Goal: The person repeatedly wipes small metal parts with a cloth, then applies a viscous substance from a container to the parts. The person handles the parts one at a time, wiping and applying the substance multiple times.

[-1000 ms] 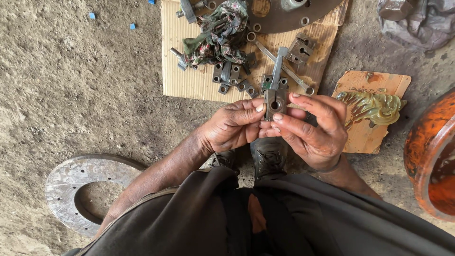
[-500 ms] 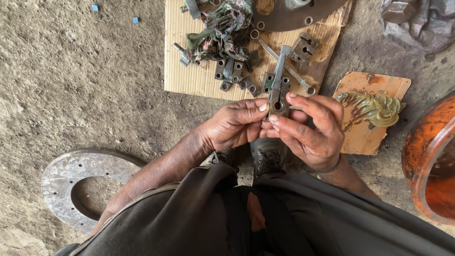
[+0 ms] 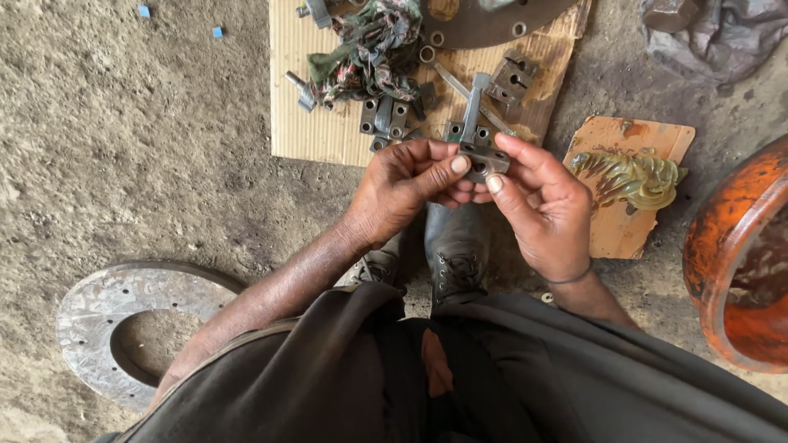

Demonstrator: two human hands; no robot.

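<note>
My left hand (image 3: 406, 184) and my right hand (image 3: 538, 205) meet over my shoes and both grip a small grey metal block (image 3: 483, 157) with holes. A flat metal bar (image 3: 474, 111) sticks up from the block, pointing away from me. Both thumbs press on the block's near face. Just beyond the hands, several similar metal blocks (image 3: 384, 119) lie on a sheet of cardboard (image 3: 328, 123).
A dirty rag (image 3: 365, 53) and a large round metal plate (image 3: 484, 20) lie on the cardboard. Yellowish grease (image 3: 628, 176) sits on a small board at right. An orange drum (image 3: 739, 254) stands far right. A steel flange ring (image 3: 123, 328) lies lower left on dirt.
The hands and the block have barely moved. The view has shifted a little, so the cardboard and the flange ring sit slightly differently in the frame.
</note>
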